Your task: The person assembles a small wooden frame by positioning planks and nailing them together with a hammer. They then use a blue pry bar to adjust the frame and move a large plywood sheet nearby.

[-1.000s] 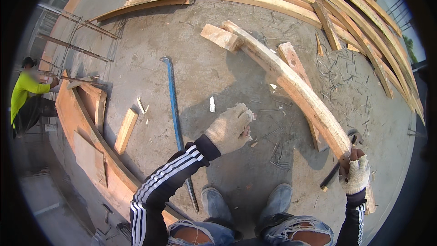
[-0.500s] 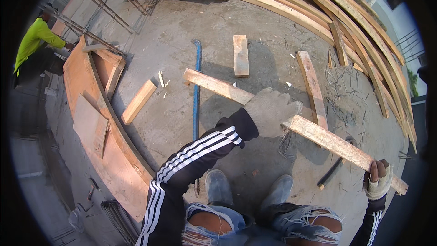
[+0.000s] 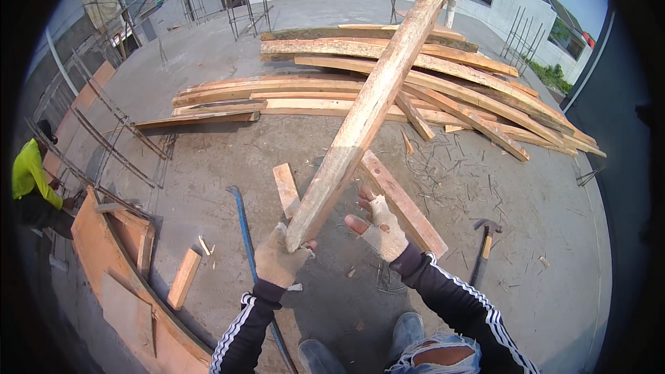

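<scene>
Beam (image 3: 369,111) — near end clasped in L grip (image 3: 278,262), R grip (image 3: 383,230) spread, nr it

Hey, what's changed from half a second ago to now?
The beam has swung from crosswise to pointing away. The left hand went from the beam's middle to its near end; the right hand let go. The blue pry bar and hammer remain on the floor.

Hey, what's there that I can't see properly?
All in the head view:
Left hand: some fingers hide behind the wooden beam it holds.
Timber stack: partly covered by that same beam.
Blue pry bar: one stretch passes behind the left cuff.
Co-worker: too small to tell what they are handling.
Ripped jeans: cut off by the bottom edge.
</scene>
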Demonstrator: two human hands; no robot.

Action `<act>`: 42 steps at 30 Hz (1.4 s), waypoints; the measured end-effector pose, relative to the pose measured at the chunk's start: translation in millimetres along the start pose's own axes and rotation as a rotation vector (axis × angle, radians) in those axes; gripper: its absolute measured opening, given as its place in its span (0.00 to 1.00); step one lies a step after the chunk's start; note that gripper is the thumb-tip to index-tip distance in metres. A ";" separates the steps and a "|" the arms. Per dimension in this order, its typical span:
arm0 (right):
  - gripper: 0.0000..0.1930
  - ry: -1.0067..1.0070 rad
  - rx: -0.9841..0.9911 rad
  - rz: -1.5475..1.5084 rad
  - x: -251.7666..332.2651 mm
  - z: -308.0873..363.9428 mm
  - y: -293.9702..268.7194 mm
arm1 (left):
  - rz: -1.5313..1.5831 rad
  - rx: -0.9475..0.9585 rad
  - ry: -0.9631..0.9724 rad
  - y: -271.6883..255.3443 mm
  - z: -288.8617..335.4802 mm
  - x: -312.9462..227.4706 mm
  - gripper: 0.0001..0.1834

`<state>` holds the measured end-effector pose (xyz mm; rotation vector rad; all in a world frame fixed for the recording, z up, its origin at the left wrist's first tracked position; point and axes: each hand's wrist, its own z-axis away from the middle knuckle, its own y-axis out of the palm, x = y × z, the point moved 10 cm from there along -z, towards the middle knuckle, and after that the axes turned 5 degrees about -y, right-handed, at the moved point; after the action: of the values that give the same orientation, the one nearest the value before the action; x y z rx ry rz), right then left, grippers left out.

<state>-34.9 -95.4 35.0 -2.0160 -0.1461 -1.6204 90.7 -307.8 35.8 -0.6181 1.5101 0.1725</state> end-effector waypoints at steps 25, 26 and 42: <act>0.48 0.548 0.435 -0.651 -112.7 156.3 -2.9 | 0.926 -0.095 -0.083 -54.3 -80.4 -1.1 0.43; 0.48 0.557 0.446 -0.743 -113.7 161.8 5.8 | 0.925 -0.115 -0.064 -62.8 -81.1 2.6 0.44; 0.32 -0.136 0.073 -0.080 -68.9 133.3 25.2 | 1.147 -0.046 0.064 -108.9 -59.4 29.8 0.45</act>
<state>73.0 -36.7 -54.7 -2.0878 -0.3353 -1.5029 92.9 -435.3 40.2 0.2820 1.7708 1.0641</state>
